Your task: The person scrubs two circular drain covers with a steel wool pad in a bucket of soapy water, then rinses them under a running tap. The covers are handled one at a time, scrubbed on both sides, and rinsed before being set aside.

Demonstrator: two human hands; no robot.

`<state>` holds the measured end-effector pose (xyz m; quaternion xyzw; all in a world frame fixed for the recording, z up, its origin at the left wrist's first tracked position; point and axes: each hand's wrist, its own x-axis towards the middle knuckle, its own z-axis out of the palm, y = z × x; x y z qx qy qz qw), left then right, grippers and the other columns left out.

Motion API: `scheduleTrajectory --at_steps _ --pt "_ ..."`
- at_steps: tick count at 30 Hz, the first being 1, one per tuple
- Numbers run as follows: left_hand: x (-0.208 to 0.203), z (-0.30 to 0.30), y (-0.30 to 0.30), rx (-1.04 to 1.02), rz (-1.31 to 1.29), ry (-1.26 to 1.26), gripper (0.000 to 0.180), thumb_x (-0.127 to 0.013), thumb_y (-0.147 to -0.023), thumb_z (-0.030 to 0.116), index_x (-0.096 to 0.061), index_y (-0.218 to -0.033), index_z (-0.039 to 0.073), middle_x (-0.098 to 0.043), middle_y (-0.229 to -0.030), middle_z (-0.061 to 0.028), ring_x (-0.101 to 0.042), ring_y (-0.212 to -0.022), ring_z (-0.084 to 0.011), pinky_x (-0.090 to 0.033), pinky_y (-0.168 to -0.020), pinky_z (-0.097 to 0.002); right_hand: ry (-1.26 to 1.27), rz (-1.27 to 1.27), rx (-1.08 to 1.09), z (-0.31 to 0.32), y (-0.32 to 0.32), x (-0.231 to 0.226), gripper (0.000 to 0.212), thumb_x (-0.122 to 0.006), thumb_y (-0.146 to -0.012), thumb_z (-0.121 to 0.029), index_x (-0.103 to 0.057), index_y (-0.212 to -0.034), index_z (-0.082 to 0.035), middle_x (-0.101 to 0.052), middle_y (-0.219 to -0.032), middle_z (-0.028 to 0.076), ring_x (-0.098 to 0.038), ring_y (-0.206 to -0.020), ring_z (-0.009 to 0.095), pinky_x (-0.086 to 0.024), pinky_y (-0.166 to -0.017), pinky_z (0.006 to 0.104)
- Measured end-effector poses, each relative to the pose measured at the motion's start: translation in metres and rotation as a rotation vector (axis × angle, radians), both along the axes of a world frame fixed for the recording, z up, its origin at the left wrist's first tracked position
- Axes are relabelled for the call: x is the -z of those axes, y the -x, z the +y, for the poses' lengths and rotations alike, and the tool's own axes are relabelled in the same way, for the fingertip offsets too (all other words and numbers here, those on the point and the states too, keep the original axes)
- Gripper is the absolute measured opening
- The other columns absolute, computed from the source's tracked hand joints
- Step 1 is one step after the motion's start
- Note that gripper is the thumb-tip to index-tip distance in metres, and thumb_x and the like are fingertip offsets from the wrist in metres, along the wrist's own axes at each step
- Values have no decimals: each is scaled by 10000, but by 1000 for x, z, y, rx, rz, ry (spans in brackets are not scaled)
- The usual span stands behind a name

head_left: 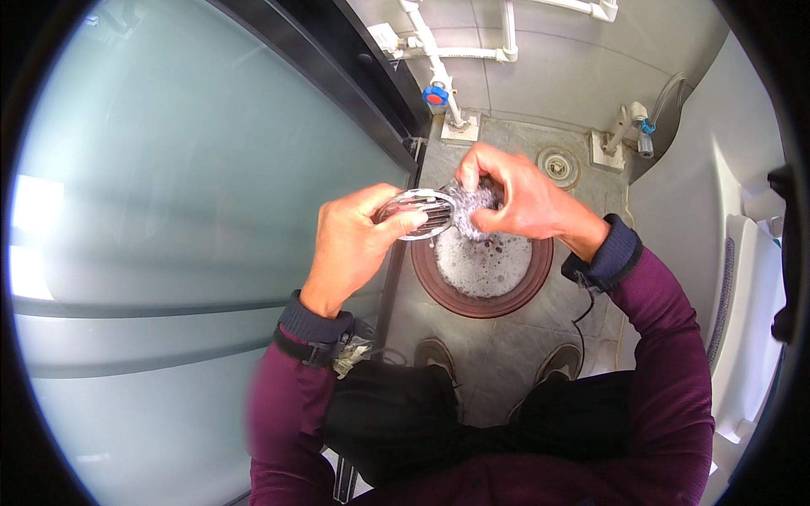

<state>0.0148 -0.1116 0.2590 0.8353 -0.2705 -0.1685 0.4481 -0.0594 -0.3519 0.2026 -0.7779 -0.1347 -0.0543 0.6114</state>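
Glass (169,211), frosted and pale, is spread over pretty much everything left of the brown basin (485,307), with a dark frame (359,88) run along its edge. Closer in, up and left of the basin, the left hand (350,240) is closed on a round slotted grate (432,205), thumb laid across the face; the fingers behind can't really be made out. The grate is held out over the basin's far left rim, gripped by its outer side, probably so most of the slots are left uncovered. White suds are stuck around its edge. A blue-and-red valve (435,95) is mounted on white pipe beyond the basin, and the left shoe (436,354) is planted on the near side. Just right of the grate, seemingly touching it, a fuzzy grey scrubber (467,211) is bunched up over the basin's far part, so drips would likely be caught by the foamy water (485,268) below. That scrubber is pinched in the right hand (527,198), fingers curled tight, maybe because it's so squishy. Right of the basin, a round floor drain (558,166) is set on the far side, the right shoe (560,363) is placed nearer, and a big white fixture (688,185) is seen farthest out.
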Motion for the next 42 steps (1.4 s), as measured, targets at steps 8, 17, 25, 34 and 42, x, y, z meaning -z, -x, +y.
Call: scheduleTrajectory --at_steps 8,17,25,34,42 --pt "-12 0 2 70 -88 -129 220 -816 -872 141 -740 -987 -30 -709 -789 -34 -600 -731 -64 -499 -664 -264 -265 5 23 7 5 2 315 -668 -777 61 -524 -1032 -52 -580 -1130 72 -581 -1064 136 -487 -952 304" --pt "-21 0 10 103 -193 -258 196 -800 -858 147 -746 -990 11 -700 -760 -111 -609 -651 -119 -495 -621 -314 67 -68 5 19 -2 -37 294 -678 -744 17 -535 -996 -32 -622 -1038 77 -583 -965 139 -493 -888 305" --pt "-14 2 8 60 -32 6 146 -795 -894 77 -734 -971 -31 -693 -807 -9 -581 -741 -47 -490 -655 -247 -114 38 35 7 2 -14 277 -632 -739 27 -503 -975 -43 -562 -1060 62 -547 -990 128 -476 -927 298" --pt "5 3 -9 15 288 409 143 -761 -925 14 -679 -1016 -59 -735 -959 -72 -678 -846 -105 -581 -779 -274 -416 84 -129 16 5 43 225 -707 -895 49 -576 -1046 -52 -624 -1081 15 -610 -1021 114 -515 -915 314" --pt "15 2 -13 -10 336 325 157 -745 -936 14 -685 -1063 -57 -728 -984 -61 -668 -872 -100 -570 -804 -269 -593 -92 70 12 -16 9 250 -687 -958 -21 -599 -1192 -22 -640 -1154 52 -636 -1058 134 -536 -920 313"
